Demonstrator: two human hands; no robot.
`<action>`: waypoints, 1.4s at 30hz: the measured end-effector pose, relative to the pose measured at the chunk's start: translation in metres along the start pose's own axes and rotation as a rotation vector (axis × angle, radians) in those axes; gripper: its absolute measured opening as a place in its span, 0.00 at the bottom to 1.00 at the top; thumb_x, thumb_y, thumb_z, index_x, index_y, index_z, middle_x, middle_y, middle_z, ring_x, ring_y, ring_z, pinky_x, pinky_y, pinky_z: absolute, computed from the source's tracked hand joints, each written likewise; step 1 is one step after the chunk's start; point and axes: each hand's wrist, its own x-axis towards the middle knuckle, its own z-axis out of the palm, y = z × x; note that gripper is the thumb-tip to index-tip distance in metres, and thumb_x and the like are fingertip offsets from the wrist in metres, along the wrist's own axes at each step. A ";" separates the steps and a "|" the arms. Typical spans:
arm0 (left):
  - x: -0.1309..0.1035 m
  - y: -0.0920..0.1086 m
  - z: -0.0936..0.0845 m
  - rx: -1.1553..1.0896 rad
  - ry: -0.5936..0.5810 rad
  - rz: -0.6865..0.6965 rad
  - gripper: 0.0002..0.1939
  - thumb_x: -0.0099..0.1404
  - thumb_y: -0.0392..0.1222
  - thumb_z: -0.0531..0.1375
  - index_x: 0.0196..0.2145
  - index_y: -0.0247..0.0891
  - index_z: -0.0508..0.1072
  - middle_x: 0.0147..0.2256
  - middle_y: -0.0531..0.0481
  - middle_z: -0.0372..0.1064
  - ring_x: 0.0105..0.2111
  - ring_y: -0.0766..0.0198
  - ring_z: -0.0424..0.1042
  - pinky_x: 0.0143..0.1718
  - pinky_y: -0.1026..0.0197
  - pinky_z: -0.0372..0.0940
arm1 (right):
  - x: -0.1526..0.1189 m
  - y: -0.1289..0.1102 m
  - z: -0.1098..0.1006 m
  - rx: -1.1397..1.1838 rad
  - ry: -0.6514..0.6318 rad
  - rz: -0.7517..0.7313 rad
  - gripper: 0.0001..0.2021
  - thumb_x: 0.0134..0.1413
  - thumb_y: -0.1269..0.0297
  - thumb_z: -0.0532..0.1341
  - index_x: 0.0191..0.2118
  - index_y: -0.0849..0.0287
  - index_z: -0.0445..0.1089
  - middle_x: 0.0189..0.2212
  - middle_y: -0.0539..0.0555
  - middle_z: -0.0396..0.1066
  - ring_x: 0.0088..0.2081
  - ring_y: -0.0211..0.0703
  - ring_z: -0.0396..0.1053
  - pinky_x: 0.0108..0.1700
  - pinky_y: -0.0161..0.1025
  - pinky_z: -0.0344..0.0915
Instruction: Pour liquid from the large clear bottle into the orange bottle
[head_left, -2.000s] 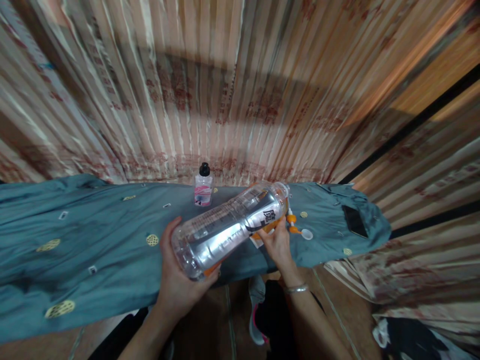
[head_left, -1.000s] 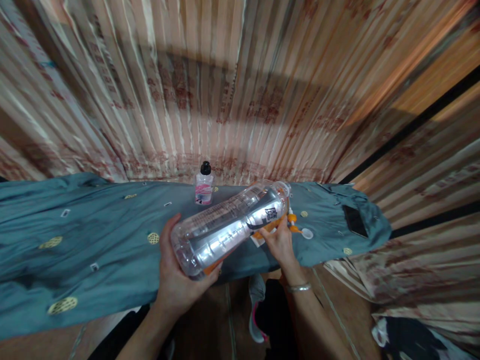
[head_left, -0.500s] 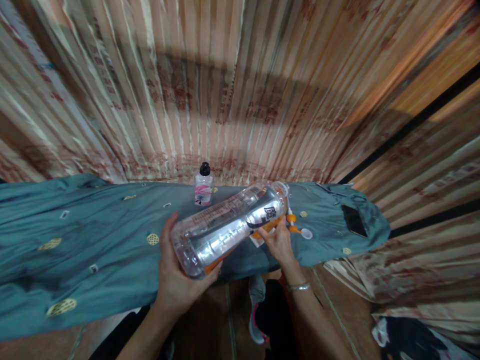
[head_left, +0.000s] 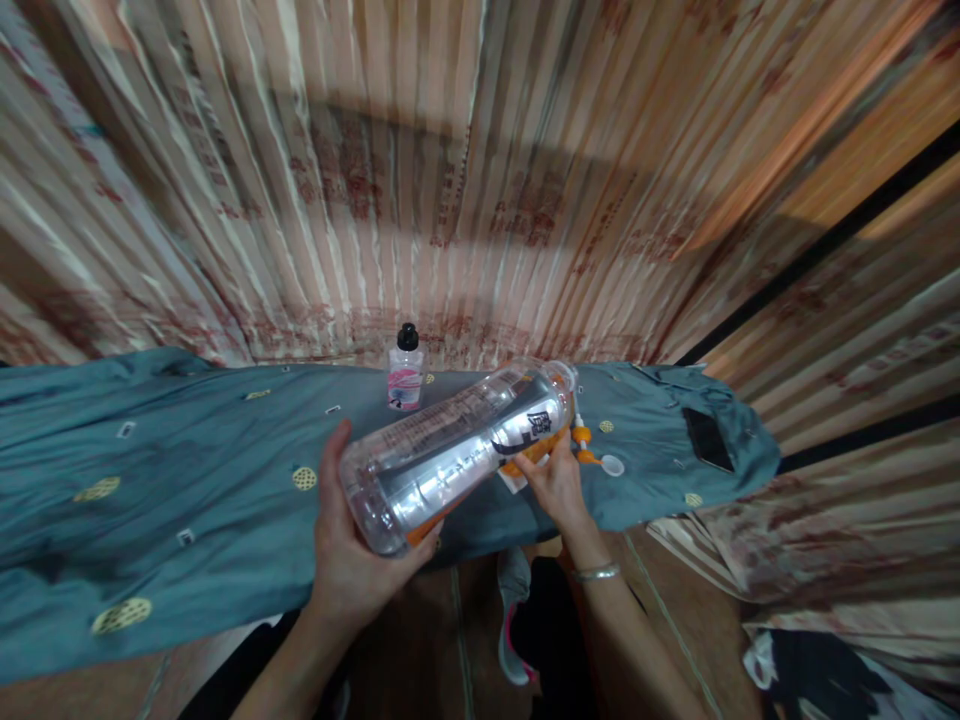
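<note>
A large clear plastic bottle (head_left: 457,450) with a silver label is tilted across the cloth, its neck end to the upper right. My left hand (head_left: 360,560) is wrapped round its base end from the left and below. My right hand (head_left: 559,485) grips near the neck from below, with orange showing between its fingers and the bottle; whether that belongs to the bottle's label cannot be told. Just right of my right hand lies an orange and white pump-like piece (head_left: 582,438), beside a small white disc (head_left: 613,466). Some of my fingers are hidden under the bottle.
A small clear bottle (head_left: 405,375) with a black cap and pink label stands behind the large one. A black phone (head_left: 707,438) lies at the right on the green cloth (head_left: 225,470). Pleated curtains (head_left: 450,200) hang behind; black poles (head_left: 832,240) run along the right.
The view has shifted very slightly. Both hands keep the large bottle in almost the same tilted position.
</note>
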 end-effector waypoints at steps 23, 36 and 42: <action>0.003 0.006 0.003 -0.002 0.023 0.067 0.59 0.55 0.55 0.76 0.78 0.44 0.56 0.57 0.40 0.77 0.49 0.49 0.84 0.51 0.48 0.82 | 0.000 -0.004 -0.002 0.018 -0.003 0.020 0.48 0.53 0.38 0.73 0.69 0.66 0.62 0.50 0.72 0.83 0.47 0.71 0.84 0.49 0.59 0.81; 0.003 0.005 0.004 -0.046 0.027 0.069 0.60 0.54 0.57 0.78 0.78 0.43 0.57 0.52 0.42 0.78 0.45 0.49 0.84 0.47 0.48 0.82 | 0.001 -0.001 0.000 0.003 0.001 0.039 0.48 0.51 0.37 0.73 0.67 0.66 0.63 0.49 0.72 0.82 0.48 0.73 0.83 0.50 0.61 0.80; 0.003 0.006 0.003 -0.023 0.025 0.075 0.61 0.55 0.56 0.78 0.78 0.44 0.56 0.53 0.42 0.78 0.46 0.50 0.84 0.48 0.48 0.82 | 0.001 -0.002 -0.001 -0.014 0.002 0.038 0.46 0.51 0.40 0.74 0.67 0.64 0.63 0.51 0.71 0.83 0.49 0.71 0.84 0.50 0.59 0.81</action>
